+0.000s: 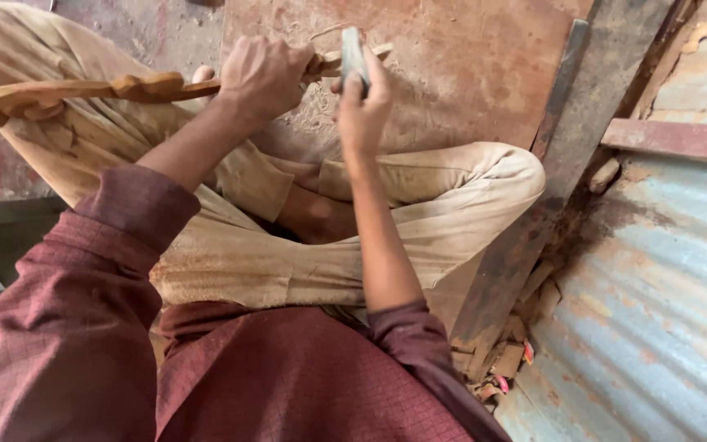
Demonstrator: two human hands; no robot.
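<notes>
I sit cross-legged in dusty beige trousers (452,205) and a maroon shirt. My left hand (265,75) grips a long carved wooden piece (67,92) that runs from the far left across my knee to the upper middle. My right hand (363,102) is closed on a flat grey metal scraper blade (353,56), held upright with its edge against the wood's right end (345,59). The stretch of wood under my left hand is hidden.
A brown dusty board (468,65) with fine shavings lies under the wood. A dark metal bar (583,123) slants down to the right of my knee. Corrugated metal sheet (664,286) fills the right side, with small wood scraps (509,360) at its foot.
</notes>
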